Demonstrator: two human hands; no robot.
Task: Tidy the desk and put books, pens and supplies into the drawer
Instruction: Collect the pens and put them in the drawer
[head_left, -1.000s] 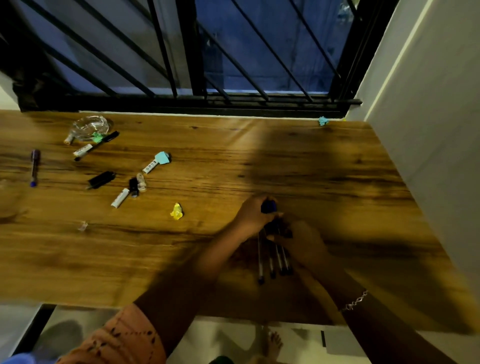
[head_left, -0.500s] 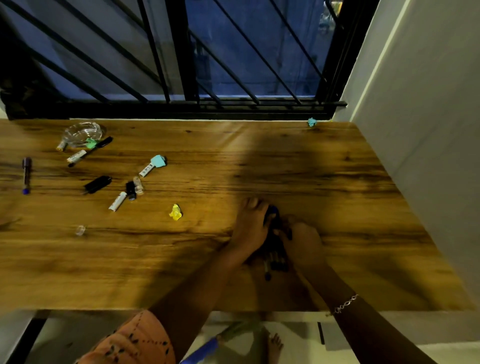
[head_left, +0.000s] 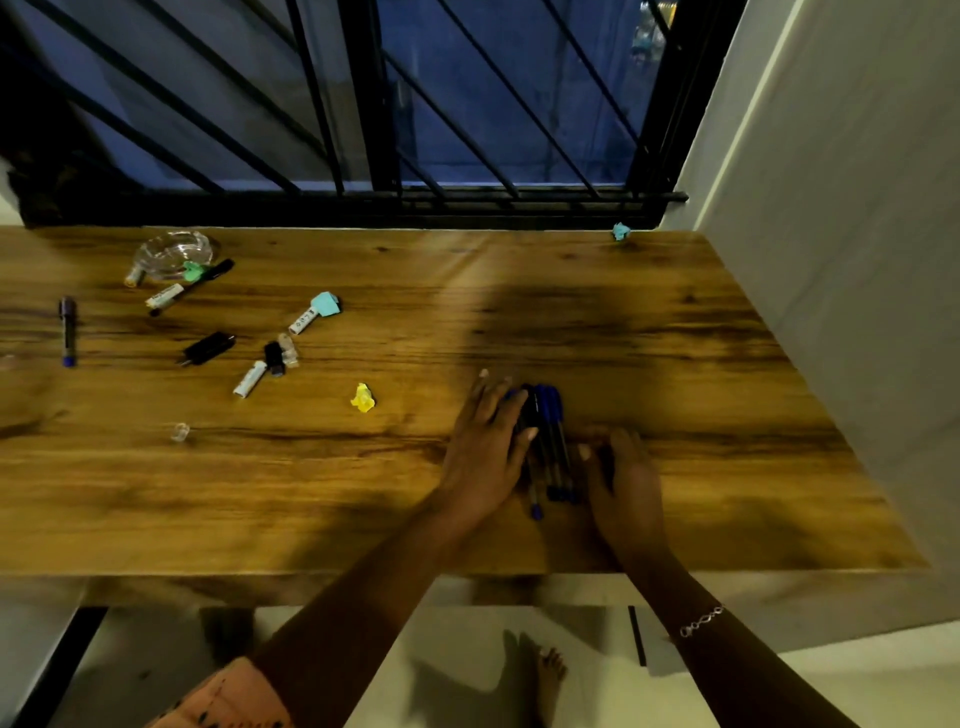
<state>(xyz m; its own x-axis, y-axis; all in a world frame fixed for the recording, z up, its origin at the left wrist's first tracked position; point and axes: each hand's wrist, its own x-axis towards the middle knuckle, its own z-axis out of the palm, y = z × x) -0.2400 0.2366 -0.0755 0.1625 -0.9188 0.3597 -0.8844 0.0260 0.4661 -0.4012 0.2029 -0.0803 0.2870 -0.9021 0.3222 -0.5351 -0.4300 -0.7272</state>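
Wooden desk (head_left: 311, 493), pens (head_left: 550, 447) bunched between left hand (head_left: 483, 457), right hand (head_left: 626, 483)

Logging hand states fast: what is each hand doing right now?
Left hand: open, fingers spread, pressed against the left side of the pens on the desk.
Right hand: open, fingers against the pens' right side; no closed grip.

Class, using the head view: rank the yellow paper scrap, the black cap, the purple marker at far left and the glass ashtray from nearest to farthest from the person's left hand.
From the left hand:
1. Yellow paper scrap, just to its left.
2. Black cap, mid-left.
3. Glass ashtray, back left by the window.
4. Purple marker, far left edge.
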